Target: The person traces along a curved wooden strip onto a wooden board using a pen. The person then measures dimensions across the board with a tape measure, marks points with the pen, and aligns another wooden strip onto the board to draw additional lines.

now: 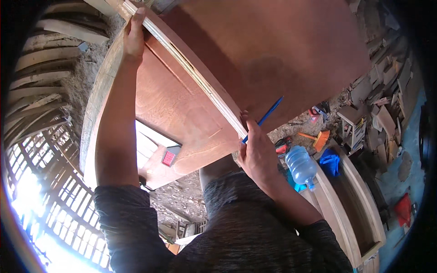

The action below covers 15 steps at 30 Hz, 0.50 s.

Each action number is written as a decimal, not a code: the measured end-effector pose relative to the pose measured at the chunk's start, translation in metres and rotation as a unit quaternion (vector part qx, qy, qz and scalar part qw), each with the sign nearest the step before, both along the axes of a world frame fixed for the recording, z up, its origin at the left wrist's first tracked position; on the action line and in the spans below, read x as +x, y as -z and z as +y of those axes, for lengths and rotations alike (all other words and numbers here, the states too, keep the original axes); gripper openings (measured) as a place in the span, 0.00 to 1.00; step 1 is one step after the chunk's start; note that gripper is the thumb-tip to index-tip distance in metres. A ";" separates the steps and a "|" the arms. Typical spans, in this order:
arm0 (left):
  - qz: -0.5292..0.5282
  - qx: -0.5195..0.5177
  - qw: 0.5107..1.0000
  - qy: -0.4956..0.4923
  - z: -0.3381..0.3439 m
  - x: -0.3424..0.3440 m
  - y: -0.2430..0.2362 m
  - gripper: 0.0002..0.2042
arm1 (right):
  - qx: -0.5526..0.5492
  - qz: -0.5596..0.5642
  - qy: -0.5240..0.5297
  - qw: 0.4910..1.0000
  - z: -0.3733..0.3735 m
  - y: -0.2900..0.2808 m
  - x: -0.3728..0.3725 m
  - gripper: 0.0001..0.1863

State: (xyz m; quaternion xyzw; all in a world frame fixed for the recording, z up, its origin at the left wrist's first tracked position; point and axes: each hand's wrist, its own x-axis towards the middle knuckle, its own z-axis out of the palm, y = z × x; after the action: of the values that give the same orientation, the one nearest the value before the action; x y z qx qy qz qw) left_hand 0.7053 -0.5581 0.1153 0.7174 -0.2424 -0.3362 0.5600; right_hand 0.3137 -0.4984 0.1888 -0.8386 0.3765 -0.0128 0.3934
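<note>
dark shirt (255,227) sits nearest, below a straight, pale-edged wooden strip (193,64); reddish board (314,50) spreads open on its right; left hand (135,40) grips the strip's top, right hand (260,152) its bottom plus blue pen (270,111).

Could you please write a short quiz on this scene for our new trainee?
1. Which hand holds the slim blue writing tool?
A) left
B) right
C) neither

2. True or false: the clear plastic bottle appears farther right in the picture than the right hand.

3. What long thing does the left hand hold near the top of the picture?

Key: 1. B; 2. True; 3. A long wooden strip.
</note>
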 end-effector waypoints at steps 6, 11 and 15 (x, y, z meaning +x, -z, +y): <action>0.004 0.051 0.999 -0.019 0.018 0.048 0.036 0.41 | -0.026 -0.022 0.008 0.999 0.000 0.002 -0.009 0.42; 0.008 0.042 0.999 0.016 -0.003 -0.002 0.001 0.45 | -0.007 0.012 0.039 0.999 -0.005 -0.011 -0.038 0.42; -0.012 0.102 0.995 -0.019 0.004 0.015 0.009 0.45 | 0.034 -0.047 0.085 0.995 -0.001 -0.015 -0.082 0.45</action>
State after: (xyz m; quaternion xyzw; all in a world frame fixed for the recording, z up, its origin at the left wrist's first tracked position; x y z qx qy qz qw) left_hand 0.7200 -0.5542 0.1059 0.7790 -0.2001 -0.3403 0.4872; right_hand 0.2316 -0.4994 0.2035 -0.7881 0.4274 -0.0727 0.4368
